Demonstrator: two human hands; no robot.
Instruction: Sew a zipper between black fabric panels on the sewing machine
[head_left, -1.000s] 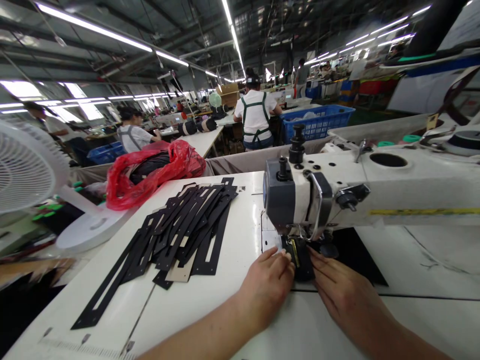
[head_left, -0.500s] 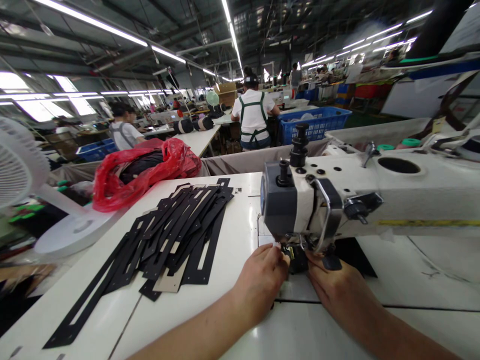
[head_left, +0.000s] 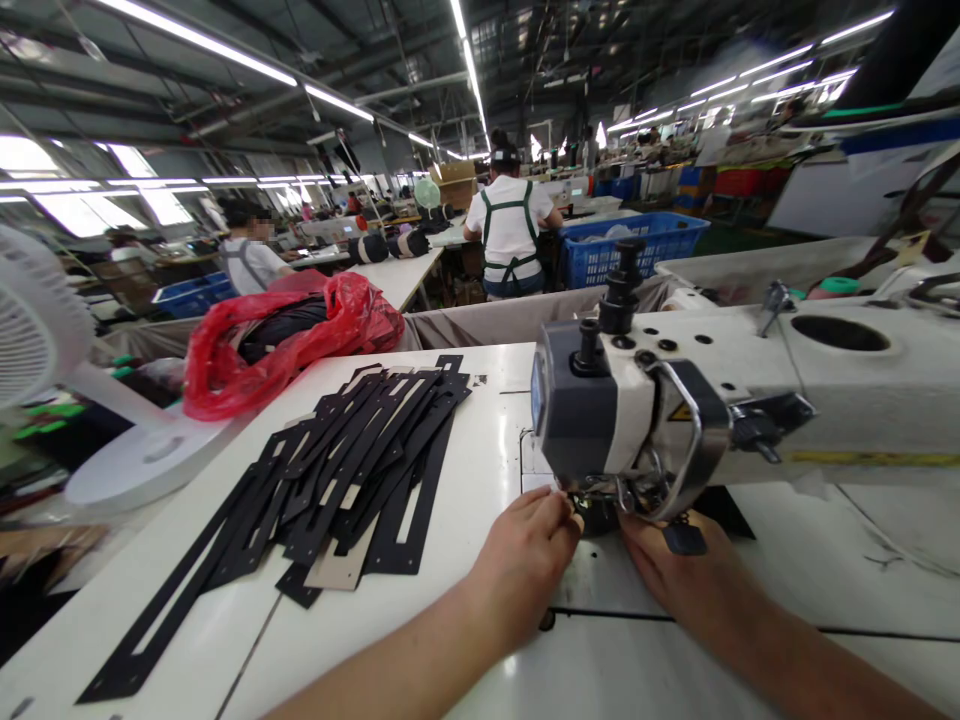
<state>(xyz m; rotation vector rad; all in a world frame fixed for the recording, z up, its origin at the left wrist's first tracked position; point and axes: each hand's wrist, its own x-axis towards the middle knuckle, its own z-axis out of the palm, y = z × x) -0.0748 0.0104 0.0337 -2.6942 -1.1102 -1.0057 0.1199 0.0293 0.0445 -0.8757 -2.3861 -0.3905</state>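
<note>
Item: small black workpiece (head_left: pixel 596 515) under the head of the white sewing machine (head_left: pixel 675 400), on the white worktop (head_left: pixel 480 440), at the needle. Change noted: a second ago much of the piece lay bare between your hands; now it sits further in beneath the head and only a dark sliver shows, with the view shifted so the machine's face covers more of it. Reading: the piece appears to be feeding through the needle area under your guidance. Your left hand (head_left: pixel 525 560): fingertips drawn together, pinching or pressing at the piece's left edge; which one, you cannot tell from here. Your right hand (head_left: pixel 675 570): laid flat, fingers together, against the piece's right side, partly hidden by the machine's lever and guard. Nearby: fanned pile of black slotted strips (head_left: pixel 352 470) left of the machine, well clear; red plastic bag (head_left: pixel 285 335) beyond it; white fan (head_left: pixel 45 330) at far left. Other workers sit at distant tables. Obstruction: the machine head hides the needle itself.
</note>
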